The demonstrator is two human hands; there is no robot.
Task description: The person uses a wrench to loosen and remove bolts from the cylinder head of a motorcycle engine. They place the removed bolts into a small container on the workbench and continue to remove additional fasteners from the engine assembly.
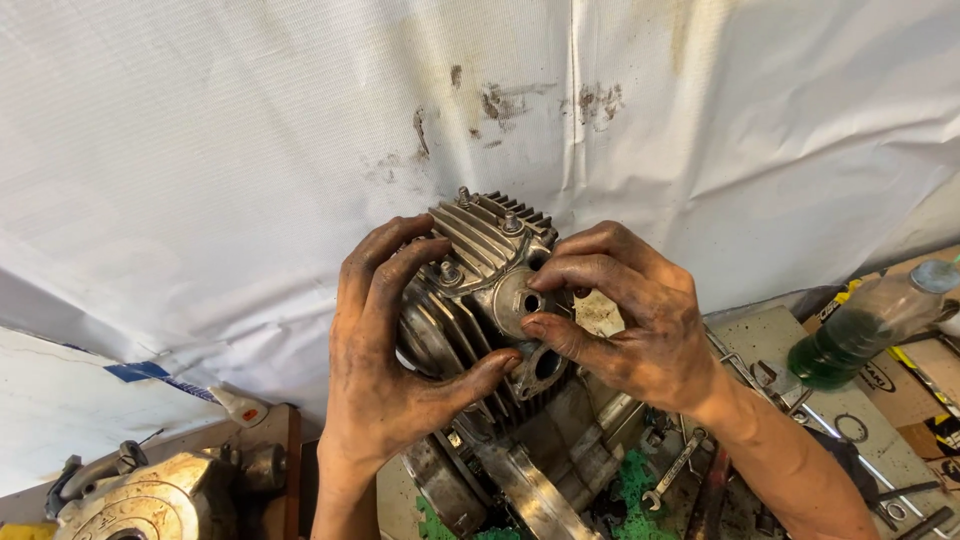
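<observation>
A second engine casing (165, 505), dull gold and cut off by the lower left corner, sits on a wooden surface beside a small white squeeze bottle (238, 407) with an orange tip. At centre, a person's grease-blackened left hand (385, 350) wraps its fingers and thumb around the finned metal cylinder head (478, 270) of a small engine (520, 450), gripping its left flank and hiding much of the finning there. The right hand (625, 315) comes in from the other side, thumb and forefinger pinched narrowly at a round port on the head's face; whether they hold a small part there cannot be made out. The engine's lower crankcase runs out of the bottom edge. Behind, a stained white tarpaulin (250, 150) fills the background. To the right, wrenches (675, 470) and other tools lie in a jumble, partly hidden by the right forearm, above green material on the bench. At far right a clear plastic bottle (870, 325) of green liquid lies tilted, its cap near the frame's edge.
</observation>
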